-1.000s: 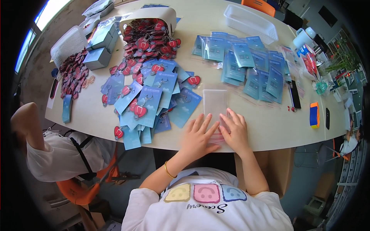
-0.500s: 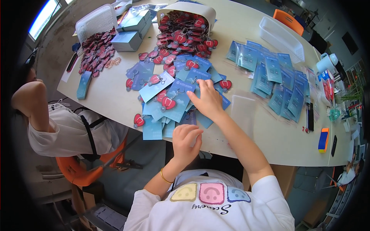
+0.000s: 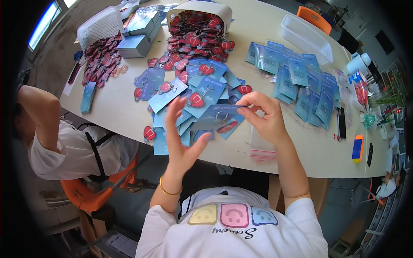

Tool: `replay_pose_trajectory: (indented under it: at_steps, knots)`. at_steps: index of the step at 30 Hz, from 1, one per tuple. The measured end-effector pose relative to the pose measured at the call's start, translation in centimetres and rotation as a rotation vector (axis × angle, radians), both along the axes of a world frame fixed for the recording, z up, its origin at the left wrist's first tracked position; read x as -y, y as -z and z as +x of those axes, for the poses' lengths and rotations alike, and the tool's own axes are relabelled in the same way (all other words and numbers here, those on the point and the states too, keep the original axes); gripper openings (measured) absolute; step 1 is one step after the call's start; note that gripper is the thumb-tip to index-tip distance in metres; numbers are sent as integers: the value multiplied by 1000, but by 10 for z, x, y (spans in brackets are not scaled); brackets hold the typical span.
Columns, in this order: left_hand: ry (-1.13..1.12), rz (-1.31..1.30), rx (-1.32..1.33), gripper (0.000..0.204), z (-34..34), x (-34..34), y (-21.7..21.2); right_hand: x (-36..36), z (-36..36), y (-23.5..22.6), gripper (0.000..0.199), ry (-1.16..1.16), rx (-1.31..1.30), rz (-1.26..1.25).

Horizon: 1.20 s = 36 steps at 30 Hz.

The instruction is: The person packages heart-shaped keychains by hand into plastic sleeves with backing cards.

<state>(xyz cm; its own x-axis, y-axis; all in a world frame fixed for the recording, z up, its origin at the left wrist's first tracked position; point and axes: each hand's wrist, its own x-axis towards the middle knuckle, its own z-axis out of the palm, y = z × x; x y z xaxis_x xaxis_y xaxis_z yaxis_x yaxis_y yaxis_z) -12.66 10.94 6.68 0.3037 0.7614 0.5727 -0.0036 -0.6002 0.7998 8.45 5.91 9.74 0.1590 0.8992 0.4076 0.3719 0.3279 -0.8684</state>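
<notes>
White mesh basket (image 3: 100, 29) lies tipped at the far left of the surface (image 3: 124, 118), a heap of red tags (image 3: 102, 60) spread at its mouth; how many remain inside is hidden. Just right of it stand stacks of blue cards (image 3: 132, 43). A second white basket (image 3: 223, 12), also on its side, is packed with red keychains (image 3: 193, 38), which spill from its mouth toward a loose pile of blue cards with keychains (image 3: 165, 105).

The left hand (image 3: 181, 150) is in front of that pile, fingers spread wide, thumb well apart; whether it touches the held card cannot be told. That card (image 3: 211, 117) is raised above the pile's near right side, tilted, a red keychain (image 3: 227, 127) on it. The right hand (image 3: 271, 122) pinches its upper right corner, thumb against forefinger.

Below the right hand, a clear bag (image 3: 259, 139) with pink lines lies flat. Further right, many clear bags (image 3: 294, 79) each hold blue cards, near a translucent tray (image 3: 307, 41). At the right edge, another clear bag (image 3: 360, 94) contains something red.
</notes>
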Motion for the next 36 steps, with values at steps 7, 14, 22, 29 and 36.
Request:
replay_pose_trajectory:
  at_steps: [7,14,22,29,36]
  knots:
    - [658,-994,282,27,72,16,27,60,4,27,40,544,144,180]
    - [690,-1133,445,32,115,58,28,97,-2,68,46,624,599,98]
    - [561,-1039,373,31,122,65,47,114,8,83,17,564,-259,-80]
    - [596,-1034,188,28,118,72,31,138,22,88,17,310,-459,-178]
    - [-9,16,-1065,42,126,48,57,156,66,107,21,640,-40,-339]
